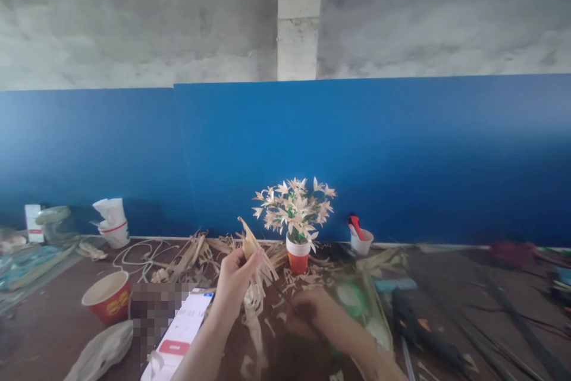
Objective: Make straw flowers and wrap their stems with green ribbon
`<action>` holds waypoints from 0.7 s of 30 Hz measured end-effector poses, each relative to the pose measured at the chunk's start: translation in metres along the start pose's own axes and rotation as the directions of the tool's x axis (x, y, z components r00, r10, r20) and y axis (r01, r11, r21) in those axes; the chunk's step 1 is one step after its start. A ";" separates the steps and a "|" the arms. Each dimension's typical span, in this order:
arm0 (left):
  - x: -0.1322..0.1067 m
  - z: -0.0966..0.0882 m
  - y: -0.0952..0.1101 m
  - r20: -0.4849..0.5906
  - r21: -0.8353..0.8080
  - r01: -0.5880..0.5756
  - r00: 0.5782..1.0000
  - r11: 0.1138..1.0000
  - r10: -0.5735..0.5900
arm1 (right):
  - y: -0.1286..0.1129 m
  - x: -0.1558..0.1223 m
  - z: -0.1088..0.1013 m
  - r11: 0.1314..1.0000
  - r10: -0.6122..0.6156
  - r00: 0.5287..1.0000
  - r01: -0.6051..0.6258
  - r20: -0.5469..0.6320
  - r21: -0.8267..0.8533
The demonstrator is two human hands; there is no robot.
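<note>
My left hand (235, 279) is closed around a pale dried corn husk piece (250, 244), its tip pointing up and its lower end split into thin strips. Just to the right and lower, my right hand (312, 317) is smeared by motion. A thin dark line shows by its fingers, too blurred to name, and whether the fingers grip it is unclear. Behind both hands, a bunch of cream artificial flowers (297, 208) with green stems stands upright in a red and white paper cup (297, 259). Curled husk strips (254, 309) lie beneath my left hand.
A phone (182, 327) lies beside my left forearm. Further left are a red paper bowl (107, 298), a white cable (143, 256) and a cup with tissues (115, 231). Dried husks (191, 259) line the blue partition (357, 149). A black gun-shaped tool (423, 336) lies right.
</note>
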State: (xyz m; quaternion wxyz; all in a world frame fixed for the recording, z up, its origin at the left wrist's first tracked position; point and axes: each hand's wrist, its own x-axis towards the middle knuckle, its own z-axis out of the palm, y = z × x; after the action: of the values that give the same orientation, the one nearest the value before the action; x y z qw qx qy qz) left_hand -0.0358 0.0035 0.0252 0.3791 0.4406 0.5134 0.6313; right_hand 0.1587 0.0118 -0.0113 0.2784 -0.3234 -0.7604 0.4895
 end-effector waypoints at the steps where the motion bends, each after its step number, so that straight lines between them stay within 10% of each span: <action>1: 0.000 0.000 0.000 0.001 -0.004 -0.003 1.000 1.000 0.003 | 0.000 0.000 0.000 1.000 -0.006 1.000 0.006 -0.010 0.001; 21: -0.009 0.011 -0.010 -0.070 -0.196 0.034 0.996 0.980 -0.048 | -0.006 0.004 0.003 1.000 -0.027 0.998 0.027 -0.053 0.013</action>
State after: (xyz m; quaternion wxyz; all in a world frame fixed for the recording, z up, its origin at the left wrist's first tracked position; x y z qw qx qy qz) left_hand -0.0221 0.0007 0.0151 0.4140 0.3671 0.4720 0.6864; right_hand 0.1524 0.0113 -0.0063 0.3071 -0.3240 -0.7539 0.4821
